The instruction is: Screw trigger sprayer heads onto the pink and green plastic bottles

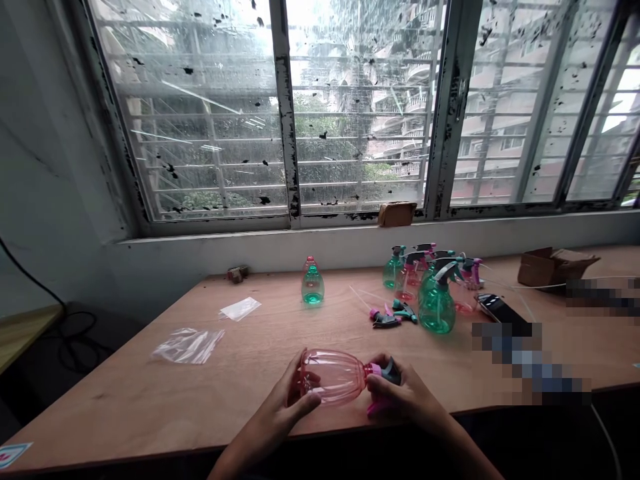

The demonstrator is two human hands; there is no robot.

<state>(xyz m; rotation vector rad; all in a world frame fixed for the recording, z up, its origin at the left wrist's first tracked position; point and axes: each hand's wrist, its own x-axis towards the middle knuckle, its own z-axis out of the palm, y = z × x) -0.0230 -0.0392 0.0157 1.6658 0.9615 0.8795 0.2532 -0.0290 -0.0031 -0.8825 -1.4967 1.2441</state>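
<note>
A clear pink spray bottle (334, 377) lies sideways between my hands, over the front part of the table. My left hand (290, 403) is wrapped round its base. My right hand (410, 393) grips the pink and dark grey trigger spray head (391, 372) at the bottle's neck; I cannot tell how tightly the head sits, since fingers cover part of it. Beyond my hands, loose trigger heads (386, 320) with thin tubes lie on the table. A green bottle without a head (313, 290) stands upright in front of a pink one (310, 261).
Several green and pink bottles with trigger heads (437, 307) stand at the back right. Near them are a phone (503, 313) and an open cardboard box (543, 270). Clear plastic bags (189, 345) and a white packet (241, 309) lie on the left of the wooden table (125, 393).
</note>
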